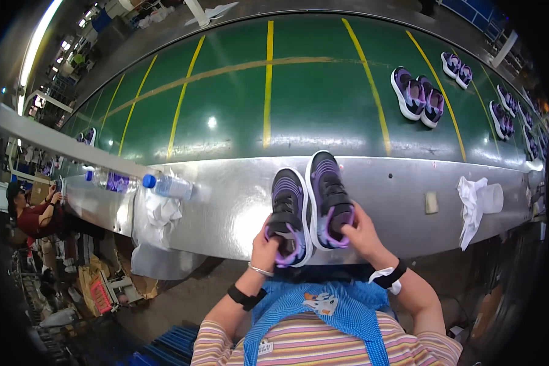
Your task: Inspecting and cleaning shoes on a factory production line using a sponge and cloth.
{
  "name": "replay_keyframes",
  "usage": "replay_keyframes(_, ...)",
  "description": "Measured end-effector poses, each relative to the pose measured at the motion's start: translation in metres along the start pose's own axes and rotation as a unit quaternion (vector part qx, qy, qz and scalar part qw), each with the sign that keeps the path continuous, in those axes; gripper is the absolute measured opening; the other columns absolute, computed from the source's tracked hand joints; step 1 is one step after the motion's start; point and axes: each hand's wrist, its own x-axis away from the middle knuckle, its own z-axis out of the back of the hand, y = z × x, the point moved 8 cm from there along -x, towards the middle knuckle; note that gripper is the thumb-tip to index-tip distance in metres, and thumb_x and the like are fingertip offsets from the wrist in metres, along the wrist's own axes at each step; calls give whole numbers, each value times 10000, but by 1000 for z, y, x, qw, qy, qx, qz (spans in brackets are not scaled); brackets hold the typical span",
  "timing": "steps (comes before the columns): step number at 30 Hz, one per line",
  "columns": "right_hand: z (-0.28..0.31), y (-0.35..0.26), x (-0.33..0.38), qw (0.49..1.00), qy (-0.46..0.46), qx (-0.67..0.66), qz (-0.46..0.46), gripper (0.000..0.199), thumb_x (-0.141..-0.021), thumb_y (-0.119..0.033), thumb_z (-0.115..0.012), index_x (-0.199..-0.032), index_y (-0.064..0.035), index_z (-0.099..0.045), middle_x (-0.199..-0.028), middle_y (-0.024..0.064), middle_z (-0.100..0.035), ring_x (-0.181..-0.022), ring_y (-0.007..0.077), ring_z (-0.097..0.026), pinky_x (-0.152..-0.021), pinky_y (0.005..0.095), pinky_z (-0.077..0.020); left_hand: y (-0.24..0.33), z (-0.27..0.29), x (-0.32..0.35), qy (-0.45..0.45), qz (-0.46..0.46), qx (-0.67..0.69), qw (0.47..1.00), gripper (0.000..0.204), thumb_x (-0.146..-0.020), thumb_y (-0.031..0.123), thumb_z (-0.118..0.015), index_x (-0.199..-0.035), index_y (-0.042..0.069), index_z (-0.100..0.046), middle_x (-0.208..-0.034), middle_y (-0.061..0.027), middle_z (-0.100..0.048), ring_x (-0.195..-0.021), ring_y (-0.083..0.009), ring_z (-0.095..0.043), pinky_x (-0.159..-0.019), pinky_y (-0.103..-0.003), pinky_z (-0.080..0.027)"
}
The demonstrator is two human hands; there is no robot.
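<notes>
Two small purple and black shoes with white soles stand side by side on the metal ledge point(226, 207) in front of me, toes pointing away. My left hand point(266, 246) grips the heel of the left shoe point(288, 210). My right hand point(361, 235) grips the heel of the right shoe point(329, 195). Both shoes rest close together, touching at their inner sides. Just beyond their toes lies the green conveyor belt point(299, 104) with yellow lines.
More pairs of the same shoes ride the belt: one pair point(417, 96) at right, others point(456, 66) farther along the right rim. Two plastic bottles point(165, 185) lie on the ledge at left over a crumpled cloth. A white rag point(471, 204) and cup sit at right. Another person point(33, 213) works at far left.
</notes>
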Motion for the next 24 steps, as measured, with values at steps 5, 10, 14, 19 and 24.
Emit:
replay_keyframes(5, -8, 48, 41, 970, -13, -177, -164, 347, -731, 25, -456, -1077, 23, -475, -990, 95, -560, -879, 163, -558, -783, 268, -446, -44, 26, 17, -9, 141, 104, 985, 320, -728, -15, -436, -1035, -10, -525, -924, -93, -581, -820, -174, -569, -733, -267, -460)
replay_keyframes(10, -27, 79, 64, 944, 5, -245, -222, 306, -810, 33, -447, -1115, 18, -478, -1067, 133, -550, -948, 197, -557, -817, 311, -466, -57, 3, 26, -92, 181, 284, 937, 349, -865, 106, -380, -1192, -14, -415, -1145, -141, -511, -1017, -226, -522, -885, -318, -421)
replay_keyframes(14, -41, 94, 71, 919, 7, -318, -234, 287, -864, -30, -437, -1149, -6, -471, -1096, 134, -540, -950, 214, -557, -818, 316, -470, -74, -1, 28, -166, 192, 328, 910, 383, -871, 137, -427, -1232, 14, -389, -1190, -115, -488, -1055, -204, -505, -911, -302, -403)
replay_keyframes(19, -47, 84, 78, 924, -8, -297, -242, 327, -850, -24, -462, -1177, -11, -452, -1106, 118, -538, -966, 194, -547, -850, 312, -445, -69, -2, 32, -218, 132, 230, 939, 388, -867, 128, -433, -1235, 14, -388, -1192, -114, -486, -1057, -200, -502, -913, -301, -401)
replay_keyframes(24, -42, 78, 79, 953, -24, -227, -200, 342, -842, -21, -472, -1183, -14, -447, -1109, 115, -536, -973, 192, -541, -857, 312, -438, -58, -10, 26, -255, 55, 114, 959, 394, -862, 117, -441, -1238, 14, -385, -1195, -112, -484, -1060, -194, -500, -914, -299, -398)
